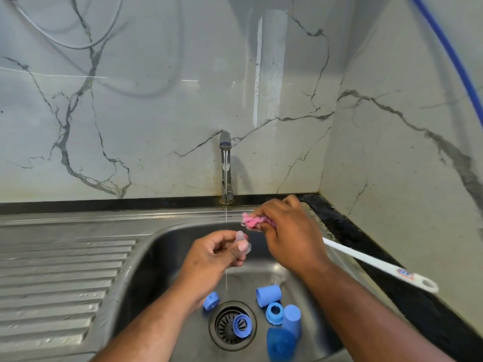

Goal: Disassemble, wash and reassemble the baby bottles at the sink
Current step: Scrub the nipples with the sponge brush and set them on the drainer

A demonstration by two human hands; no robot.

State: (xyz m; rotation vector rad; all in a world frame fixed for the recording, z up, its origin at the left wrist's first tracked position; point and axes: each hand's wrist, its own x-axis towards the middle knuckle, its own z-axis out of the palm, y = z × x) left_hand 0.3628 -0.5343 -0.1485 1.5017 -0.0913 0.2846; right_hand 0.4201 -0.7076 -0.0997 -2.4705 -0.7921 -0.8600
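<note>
One clear teat is pinched between the thumb and curled fingers of the left hand over the sink, just beside the thin stream from the single tap. One pink scrubber is gripped in the curled fingers of the right hand. On the sink floor three blue rings are counted, one of them on the drain strainer, with two blue caps and one blue bottle. One white brush handle lies along the black table edge.
</note>
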